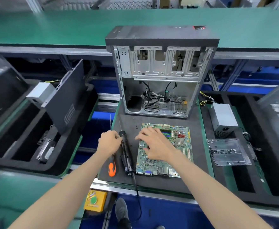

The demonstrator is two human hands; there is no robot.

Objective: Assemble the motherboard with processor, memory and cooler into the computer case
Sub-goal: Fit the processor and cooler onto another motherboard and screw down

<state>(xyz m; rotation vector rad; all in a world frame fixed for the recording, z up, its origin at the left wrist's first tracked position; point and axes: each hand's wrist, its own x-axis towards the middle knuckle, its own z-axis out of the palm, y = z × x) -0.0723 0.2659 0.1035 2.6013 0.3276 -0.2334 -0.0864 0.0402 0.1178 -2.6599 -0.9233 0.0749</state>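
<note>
The green motherboard (181, 141) lies flat on a black foam mat (196, 128), in front of the open computer case (160, 71). The case stands upright with its open side facing me and loose cables inside. My right hand (153, 144) rests spread on the board's left half, fingers relaxed. My left hand (110, 142) curls its fingers round the top end of a black electric screwdriver (127, 156) lying left of the board. An orange-handled screwdriver (111, 169) lies beside it, partly under my left hand.
A grey power supply (223, 119) and a clear plastic tray of screws (228, 151) sit to the right. A dark side panel (69, 96) leans in the left foam tray. A yellow box with a green button (95, 200) is at the bench front. A green conveyor (52, 27) runs behind.
</note>
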